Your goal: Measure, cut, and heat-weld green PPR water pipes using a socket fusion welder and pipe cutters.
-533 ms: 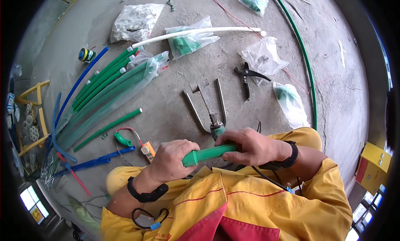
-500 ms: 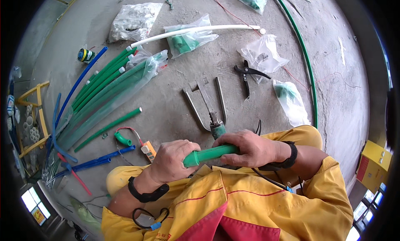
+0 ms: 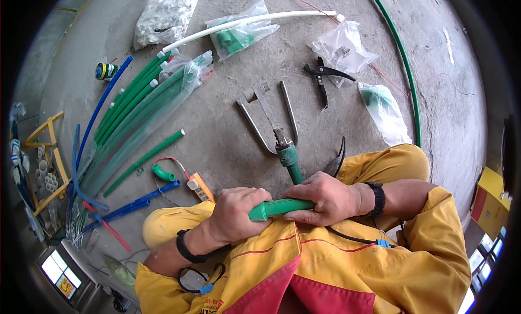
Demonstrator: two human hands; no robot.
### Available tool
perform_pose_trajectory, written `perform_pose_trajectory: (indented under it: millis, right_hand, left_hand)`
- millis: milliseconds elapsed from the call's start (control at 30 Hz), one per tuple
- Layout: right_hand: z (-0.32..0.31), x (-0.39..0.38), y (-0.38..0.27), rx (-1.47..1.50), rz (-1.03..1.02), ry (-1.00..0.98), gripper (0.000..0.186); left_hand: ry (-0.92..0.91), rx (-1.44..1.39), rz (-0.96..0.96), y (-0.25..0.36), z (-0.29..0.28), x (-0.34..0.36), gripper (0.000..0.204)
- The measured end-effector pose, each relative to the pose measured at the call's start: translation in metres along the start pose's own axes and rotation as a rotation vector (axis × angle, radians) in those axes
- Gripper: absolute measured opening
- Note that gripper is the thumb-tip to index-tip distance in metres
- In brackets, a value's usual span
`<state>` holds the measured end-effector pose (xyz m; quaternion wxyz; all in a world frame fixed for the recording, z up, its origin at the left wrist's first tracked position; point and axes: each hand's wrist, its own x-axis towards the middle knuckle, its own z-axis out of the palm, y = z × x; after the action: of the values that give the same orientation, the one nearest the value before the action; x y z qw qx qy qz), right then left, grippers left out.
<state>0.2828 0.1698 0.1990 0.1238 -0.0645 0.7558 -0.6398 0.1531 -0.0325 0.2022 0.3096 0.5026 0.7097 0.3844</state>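
Just in front of my yellow jacket I hold a short green plastic pipe point(image 3: 288, 206) with a wider fitting point(image 3: 260, 212) at its left end. My left hand point(image 3: 239, 213) is closed around the fitting end, its fingertips partly hidden. My right hand point(image 3: 327, 199) grips the other end, with the thumb along the pipe. Right beyond my hands lies a green-handled pipe welding tool point(image 3: 287, 154), its metal end on a U-shaped metal stand point(image 3: 250, 125). Farther right on the concrete floor rests a black pipe cutter point(image 3: 324, 74).
Bagged green pipes point(image 3: 146, 105) lie at the left near blue pipes point(image 3: 116, 213). A green elbow point(image 3: 163, 173) sits by an orange power strip point(image 3: 199, 187). Bags of fittings point(image 3: 236, 37) and a white pipe point(image 3: 244, 22) lie farther away. A long green pipe point(image 3: 404, 59) curves along the right.
The view has shifted a little, so the floor things sit higher. My hands stay on the green pipe and fitting, now slightly lower relative to the welding tool.
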Motion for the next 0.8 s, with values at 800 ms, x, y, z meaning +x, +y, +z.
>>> perform_pose_trajectory:
  millis: [800]
  right_hand:
    - [-0.024,0.009,-0.014,-0.199,0.071,-0.104,0.030]
  left_hand:
    - [-0.070,-0.200,-0.169,0.004,-0.016,0.001,0.036]
